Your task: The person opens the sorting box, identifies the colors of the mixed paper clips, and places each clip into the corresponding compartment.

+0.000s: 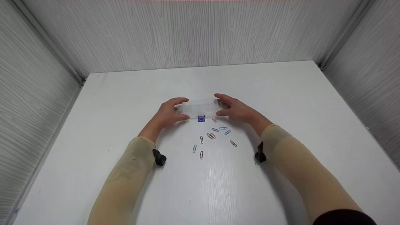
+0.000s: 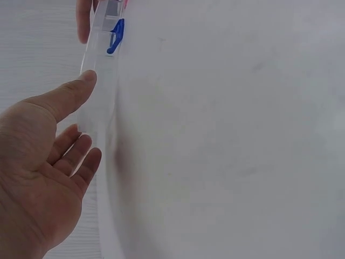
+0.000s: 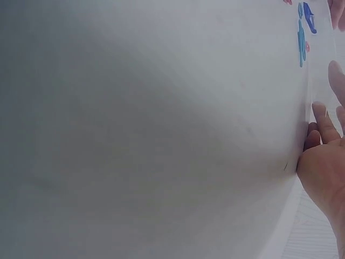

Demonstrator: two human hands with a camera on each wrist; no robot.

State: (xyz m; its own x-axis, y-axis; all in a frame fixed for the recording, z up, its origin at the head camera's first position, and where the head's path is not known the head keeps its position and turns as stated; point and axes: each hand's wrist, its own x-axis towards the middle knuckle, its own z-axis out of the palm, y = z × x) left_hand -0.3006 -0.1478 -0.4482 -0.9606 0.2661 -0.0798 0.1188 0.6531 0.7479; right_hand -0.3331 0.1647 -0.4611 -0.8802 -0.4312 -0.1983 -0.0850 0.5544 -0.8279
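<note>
Left grip: left hand (image 1: 168, 113) at the left end of the clear plastic box (image 1: 200, 108); thumb and fingers curved round that end, thumb tip touching the box wall in the left wrist view; judged a light hold, not a firm clamp
Right grip: right hand (image 1: 235, 108) at the right end of the same box, fingers over the far edge and thumb at the near edge, holding it
Box position: long, narrow, transparent, lying flat on the white surface (image 1: 281, 103) between the two hands, near its middle; blue latch (image 1: 201, 118) on the near long side, facing the person
Box state: whether the lid is closed cannot be told
Risk 1: box is light and held only by its ends; uneven pressure from one hand could make it skid or twist on the smooth surface
Risk 2: sliding the box toward the person would push it into the nearest clips and scatter them
Nearby items: coloured paper clips (image 1: 215, 133) loose on the surface just in front of the box; one red clip (image 1: 214, 120) just beside the latch
Obstructions: none between hands and box; grey panelled walls (image 1: 175, 34) stand well apart
</note>
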